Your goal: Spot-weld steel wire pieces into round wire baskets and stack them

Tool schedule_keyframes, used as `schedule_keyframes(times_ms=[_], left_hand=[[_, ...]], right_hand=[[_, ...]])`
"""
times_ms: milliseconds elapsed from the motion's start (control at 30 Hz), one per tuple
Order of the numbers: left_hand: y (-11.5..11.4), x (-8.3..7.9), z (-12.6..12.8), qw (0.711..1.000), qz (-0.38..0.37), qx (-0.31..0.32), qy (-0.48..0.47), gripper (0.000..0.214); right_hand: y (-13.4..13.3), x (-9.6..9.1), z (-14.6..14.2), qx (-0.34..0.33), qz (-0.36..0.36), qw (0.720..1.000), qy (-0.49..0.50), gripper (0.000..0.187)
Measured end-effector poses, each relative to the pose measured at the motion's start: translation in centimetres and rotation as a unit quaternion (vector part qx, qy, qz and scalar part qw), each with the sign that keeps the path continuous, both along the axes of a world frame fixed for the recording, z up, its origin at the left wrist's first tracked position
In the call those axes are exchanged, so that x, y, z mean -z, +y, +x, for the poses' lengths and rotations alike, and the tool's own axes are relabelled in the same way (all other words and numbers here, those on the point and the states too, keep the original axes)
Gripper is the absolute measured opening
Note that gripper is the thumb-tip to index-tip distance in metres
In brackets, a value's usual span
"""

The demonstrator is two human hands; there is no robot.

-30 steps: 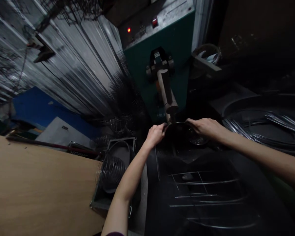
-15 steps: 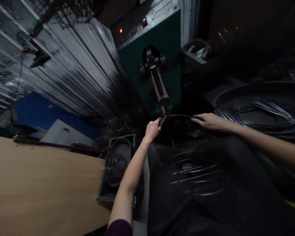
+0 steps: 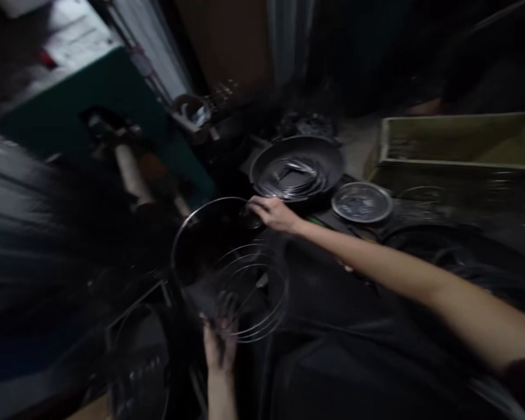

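Observation:
A large thin wire ring point(image 3: 173, 251) hangs in front of me, its upper edge pinched in my right hand point(image 3: 273, 213). My left hand point(image 3: 221, 338) is low and blurred, palm up with fingers apart. It is beside the lower side of the ring and next to several more wire rings point(image 3: 262, 337) over my dark apron point(image 3: 341, 361). Whether its fingers touch any wire cannot be made out. Beyond the ring, to the left, stands a green machine point(image 3: 166, 140) with a pale arm point(image 3: 130, 175).
Past my right hand a dark round pan point(image 3: 262, 153) holds bent wire pieces point(image 3: 297, 175). Beside it is a smaller metal dish point(image 3: 387, 205) with small parts. A yellowish bin point(image 3: 455, 166) stands at the right. At lower left is a dark crate point(image 3: 164, 291).
The view has swung right, so the machine now sits at the left. My left hand has left the ring's upper edge and dropped low with fingers spread. My right hand still grips the ring.

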State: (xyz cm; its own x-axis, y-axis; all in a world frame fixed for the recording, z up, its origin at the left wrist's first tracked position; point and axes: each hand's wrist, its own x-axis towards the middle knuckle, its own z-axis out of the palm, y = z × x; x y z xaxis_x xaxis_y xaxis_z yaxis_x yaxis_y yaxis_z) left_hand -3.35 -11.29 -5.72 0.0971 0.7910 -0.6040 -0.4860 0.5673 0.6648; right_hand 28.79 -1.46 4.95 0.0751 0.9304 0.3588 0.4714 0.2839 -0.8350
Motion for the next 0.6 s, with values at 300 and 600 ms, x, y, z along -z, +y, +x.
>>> schedule_keyframes(times_ms=[300, 600], left_hand=[[4.8, -1.9, 1.3, 0.995, -0.033, -0.069, 0.061, 0.029], [4.1, -1.2, 2.5, 0.997, -0.028, 0.025, 0.063, 0.038]], right_hand=[[-3.6, 5.2, 1.9, 0.073, 0.014, 0.979, 0.191, 0.028], [-3.3, 5.8, 1.9, 0.067, 0.023, 0.977, 0.201, 0.026]])
